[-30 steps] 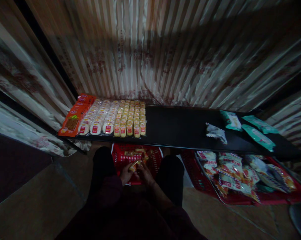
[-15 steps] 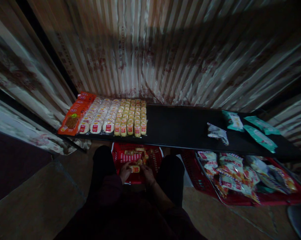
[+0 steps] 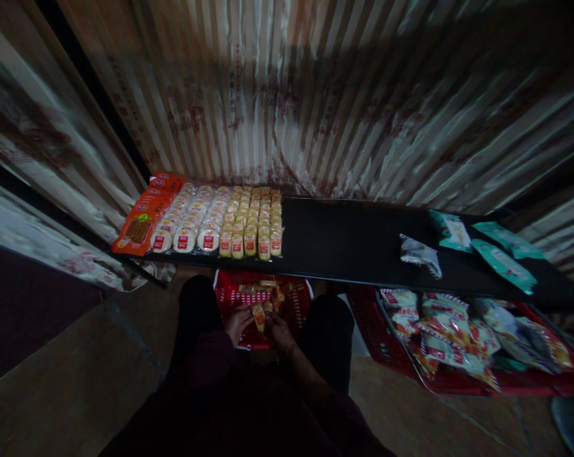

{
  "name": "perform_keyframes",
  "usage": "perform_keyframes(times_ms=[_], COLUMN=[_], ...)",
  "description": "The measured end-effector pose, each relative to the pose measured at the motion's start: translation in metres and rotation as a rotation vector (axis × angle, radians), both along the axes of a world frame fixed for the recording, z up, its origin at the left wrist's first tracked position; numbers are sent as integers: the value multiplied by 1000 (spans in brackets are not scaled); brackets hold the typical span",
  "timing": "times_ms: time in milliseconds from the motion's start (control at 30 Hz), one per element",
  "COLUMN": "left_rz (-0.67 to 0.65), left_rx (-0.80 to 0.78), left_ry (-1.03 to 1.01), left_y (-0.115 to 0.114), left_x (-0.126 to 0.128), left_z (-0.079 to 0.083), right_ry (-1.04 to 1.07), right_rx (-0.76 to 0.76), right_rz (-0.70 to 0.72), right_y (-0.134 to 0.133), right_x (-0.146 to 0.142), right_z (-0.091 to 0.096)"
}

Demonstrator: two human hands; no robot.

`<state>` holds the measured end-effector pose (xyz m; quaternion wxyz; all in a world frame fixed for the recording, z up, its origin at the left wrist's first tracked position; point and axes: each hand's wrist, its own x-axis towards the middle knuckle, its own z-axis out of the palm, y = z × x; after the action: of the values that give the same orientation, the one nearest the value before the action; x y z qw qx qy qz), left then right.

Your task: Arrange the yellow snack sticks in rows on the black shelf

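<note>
Over the red basket between my knees, my left hand and my right hand have closed in from both sides on a small wrapped yellow cake. Its red label faces up and it stands nearly lengthwise to me. A second wrapped piece shows right beside it, close to the right fingers. More wrapped cakes lie loose in the basket behind my hands. The fingertips are dim and partly hidden.
On the black shelf stand rows of yellow cakes, round white cakes and orange packets. Farther right lie a silver packet and teal packets. Another red basket holds several bagged snacks.
The cake in my hands has turned from lying crosswise to pointing lengthwise, its label now facing up. Both hands remain over the basket. The view has shifted slightly.
</note>
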<state>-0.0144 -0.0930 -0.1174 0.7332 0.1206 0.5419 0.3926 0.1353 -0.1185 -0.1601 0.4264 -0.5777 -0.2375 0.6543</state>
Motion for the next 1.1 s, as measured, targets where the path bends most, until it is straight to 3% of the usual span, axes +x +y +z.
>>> perform_keyframes(times_ms=[133, 367, 833, 1100], left_rz=[-23, -48, -308, -261], left_rx=[9, 19, 14, 8], left_ry=[-28, -30, 136, 77], left_y=[-1, -2, -6, -4], left_x=[1, 1, 4, 7], left_z=[-1, -3, 11, 3], right_ry=[-7, 4, 67, 80], right_rx=[-25, -54, -59, -80], right_rz=[-78, -94, 8, 49], right_y=[1, 0, 1, 1], right_x=[-1, 1, 1, 4], right_z=[2, 7, 21, 28])
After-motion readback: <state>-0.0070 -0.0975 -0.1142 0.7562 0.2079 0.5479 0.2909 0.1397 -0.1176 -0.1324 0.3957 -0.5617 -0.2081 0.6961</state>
